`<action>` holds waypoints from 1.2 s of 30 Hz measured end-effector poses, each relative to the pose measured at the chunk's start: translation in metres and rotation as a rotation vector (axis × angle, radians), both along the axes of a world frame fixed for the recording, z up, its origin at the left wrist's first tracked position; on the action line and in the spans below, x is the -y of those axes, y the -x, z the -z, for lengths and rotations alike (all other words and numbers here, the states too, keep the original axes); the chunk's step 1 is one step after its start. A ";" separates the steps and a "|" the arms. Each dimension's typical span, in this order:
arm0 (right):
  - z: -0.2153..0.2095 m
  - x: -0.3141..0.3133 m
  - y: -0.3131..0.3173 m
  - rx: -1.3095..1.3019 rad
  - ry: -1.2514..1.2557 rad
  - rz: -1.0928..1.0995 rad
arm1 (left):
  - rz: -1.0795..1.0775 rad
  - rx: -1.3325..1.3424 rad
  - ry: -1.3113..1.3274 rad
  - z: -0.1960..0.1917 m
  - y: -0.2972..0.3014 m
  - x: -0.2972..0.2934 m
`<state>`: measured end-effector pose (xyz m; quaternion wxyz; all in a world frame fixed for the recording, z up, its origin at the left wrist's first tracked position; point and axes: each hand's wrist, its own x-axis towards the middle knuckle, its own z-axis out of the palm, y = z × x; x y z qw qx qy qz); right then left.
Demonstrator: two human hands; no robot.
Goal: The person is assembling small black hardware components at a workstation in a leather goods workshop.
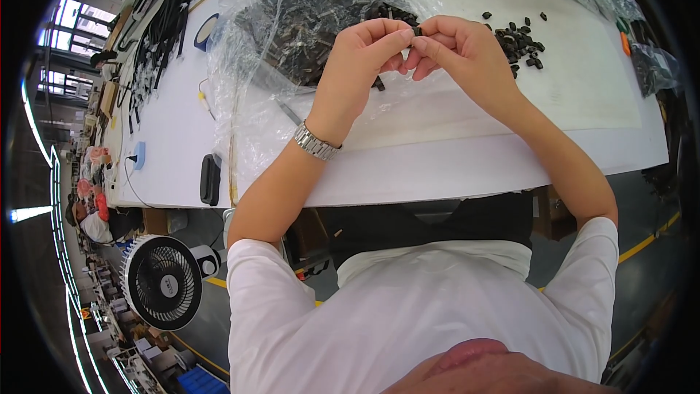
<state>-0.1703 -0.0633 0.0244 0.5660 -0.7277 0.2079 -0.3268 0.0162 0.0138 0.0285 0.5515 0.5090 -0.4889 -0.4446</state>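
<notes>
The small black piece (416, 31) is up at the fingertips, above the counter (583, 111) and in front of the clear plastic bag (251, 76). The left hand (364, 52) pinches it between thumb and forefinger from one side, and the right hand (465, 49) meets it from the other in a like pinch, the two thumbs nearly touching. The remaining fingers of both hands curl in underneath. So much of the piece is covered that its exact shape, and whether it is one part or two joined, cannot be told.

It looks like hard moulded plastic, so it should be very light and stiff, with little give under a squeeze and small risk of breaking. Being so small, it could well slip or flick out of a careless pinch; the opposite outer sides, held with the pads of thumb and forefinger, seem the best grip, leaving the ends free.

Just to the right of the right hand lies a loose heap of black parts (519, 44), a few scattered apart; each could be picked up singly by its sides. The bag holds a tangled mass of dark pieces (302, 22), and its thin, crinkled film looks soft and slippery, likely to shift if brushed.
</notes>
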 end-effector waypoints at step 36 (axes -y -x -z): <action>-0.004 -0.008 0.008 -0.509 0.733 0.164 | -0.031 1.354 0.471 0.032 -0.023 0.011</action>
